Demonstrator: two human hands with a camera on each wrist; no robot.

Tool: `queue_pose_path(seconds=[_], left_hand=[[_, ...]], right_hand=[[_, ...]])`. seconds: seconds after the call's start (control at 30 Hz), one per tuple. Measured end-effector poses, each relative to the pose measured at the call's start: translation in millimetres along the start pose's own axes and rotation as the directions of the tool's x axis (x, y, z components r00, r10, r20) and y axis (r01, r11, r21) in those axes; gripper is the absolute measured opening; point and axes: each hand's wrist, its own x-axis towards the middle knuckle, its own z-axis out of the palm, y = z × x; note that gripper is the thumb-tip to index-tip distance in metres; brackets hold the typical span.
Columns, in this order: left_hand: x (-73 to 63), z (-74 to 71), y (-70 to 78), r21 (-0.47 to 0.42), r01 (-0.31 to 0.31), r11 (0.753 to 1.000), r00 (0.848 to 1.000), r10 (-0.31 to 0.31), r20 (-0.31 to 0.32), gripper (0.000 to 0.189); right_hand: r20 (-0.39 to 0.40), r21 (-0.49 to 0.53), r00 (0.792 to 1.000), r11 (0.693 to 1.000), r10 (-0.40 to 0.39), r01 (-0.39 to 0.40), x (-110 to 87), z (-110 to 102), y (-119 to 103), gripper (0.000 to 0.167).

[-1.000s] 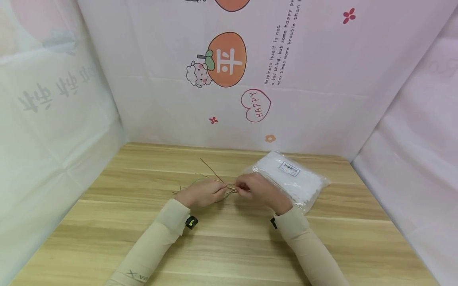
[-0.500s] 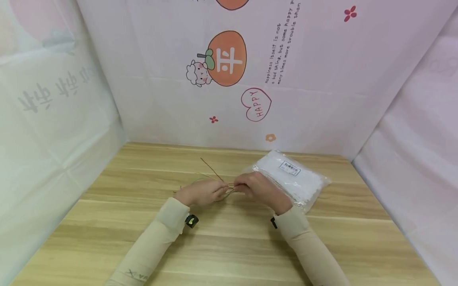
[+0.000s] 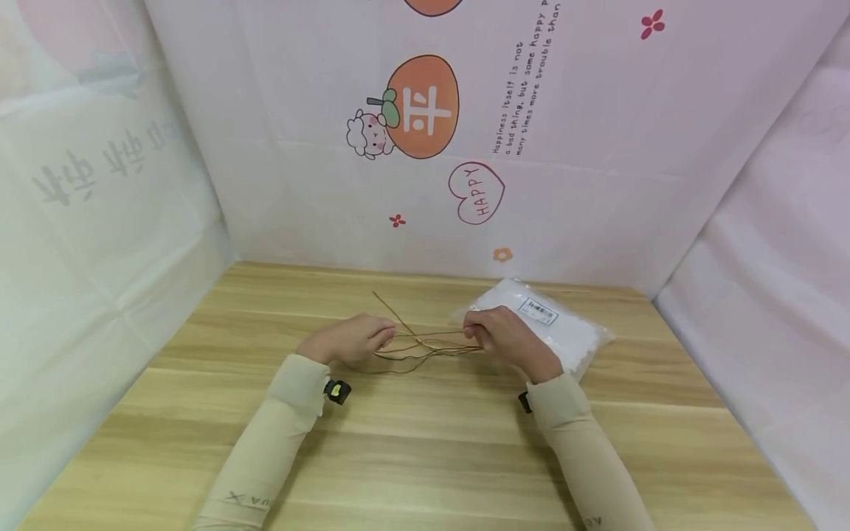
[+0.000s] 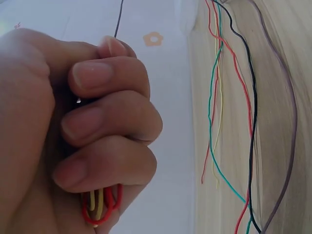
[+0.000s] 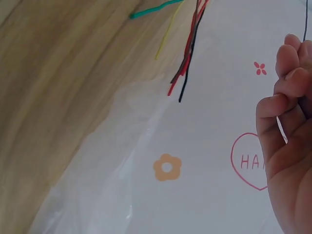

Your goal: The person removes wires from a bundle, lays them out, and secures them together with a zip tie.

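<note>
Several wires [image 4: 100, 204] in clamped left grip [image 3: 345, 339], one wire [image 5: 305, 22] in pinching right grip [image 3: 508, 337]; bag [image 3: 569, 335] near desk's [image 3: 425, 457] far edge.

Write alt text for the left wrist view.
A left hand grips looped red and yellow wire, the bends poking out below its curled fingers. At image right, thin red, green, yellow, black and purplish wires show against a wooden tabletop.

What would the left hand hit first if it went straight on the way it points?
Ahead of the left hand, probably the wires, with the right hand beyond. Depth is unclear in the head view, so it might pass above them.
</note>
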Motion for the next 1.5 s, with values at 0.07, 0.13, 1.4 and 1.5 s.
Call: queue_pose_path(seconds=[0.07,0.13,1.4,1.5], left_hand=[[-0.7,-0.6,-0.6,-0.014,0.0,1.0,1.0,0.001,0.006,0.035],[-2.3,-2.0,0.4,-0.036,0.013,0.999,1.0,-0.012,0.017,0.036],[-31.1,-24.5,-34.1,-0.194,0.152,0.969,0.988,-0.15,0.024,0.04],[-34.5,-26.8,-35.4,-0.22,0.138,0.966,0.99,-0.134,0.032,0.04]], right_hand=[[-0.001,-0.003,1.0,1.0,-0.003,0.003,-0.6,2,3,0.029],[-0.012,-0.006,1.0,1.0,-0.02,0.02,-1.2,2,5,0.03],[-0.058,-0.047,0.994,0.994,0.091,-0.094,-19.6,-16,31,0.029],[-0.039,-0.033,0.99,0.99,0.134,-0.135,-21.7,-16,35,0.03]])
